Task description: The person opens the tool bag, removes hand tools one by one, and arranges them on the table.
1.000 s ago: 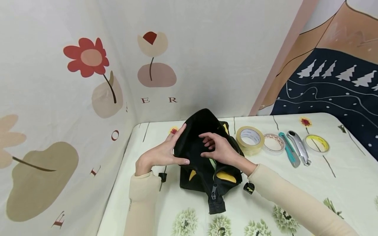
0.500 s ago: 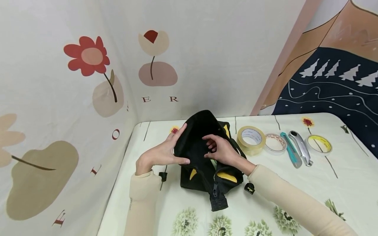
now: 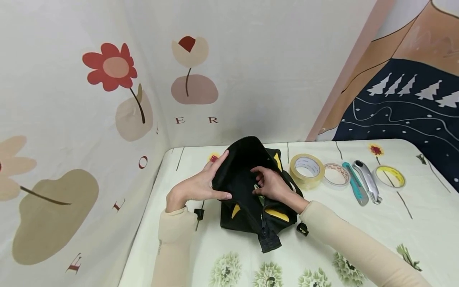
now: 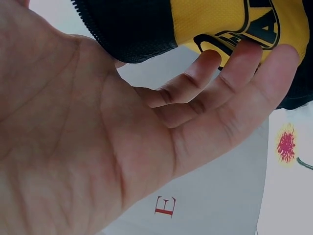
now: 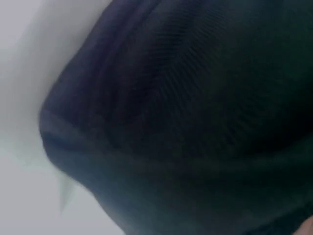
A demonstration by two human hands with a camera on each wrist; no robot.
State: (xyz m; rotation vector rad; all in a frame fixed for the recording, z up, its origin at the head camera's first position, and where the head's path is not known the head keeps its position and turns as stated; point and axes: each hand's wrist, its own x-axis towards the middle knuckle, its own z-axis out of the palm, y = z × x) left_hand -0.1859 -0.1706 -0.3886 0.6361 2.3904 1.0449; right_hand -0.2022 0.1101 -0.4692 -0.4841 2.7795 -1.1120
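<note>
A black zip bag [image 3: 240,175] with yellow panels lies on the table with its mouth spread. My left hand [image 3: 195,187] holds its left side, thumb at the lower edge of the mouth. In the left wrist view, several left fingers [image 4: 230,93] rest against the yellow lettered panel [image 4: 210,19]. My right hand [image 3: 272,185] reaches into the mouth, fingers loosely bent, thumb and forefinger apart. Beside its thumb shows a small pale green and white piece [image 3: 261,197], too little to identify. Dark fabric [image 5: 161,117] fills most of the right wrist view, hiding nearly all of that hand.
Right of the bag stand stacked rolls of clear tape [image 3: 306,171], then a thinner tape roll [image 3: 336,175], a teal utility knife [image 3: 356,185], a silver utility knife [image 3: 368,181] and a yellow-cored tape roll [image 3: 390,177]. A printed cloth wall [image 3: 251,79] rises behind the table.
My right hand has shifted slightly right inside the bag. The bag's zip end has swung up and to the right. My left hand keeps its hold; the view has turned slightly.
</note>
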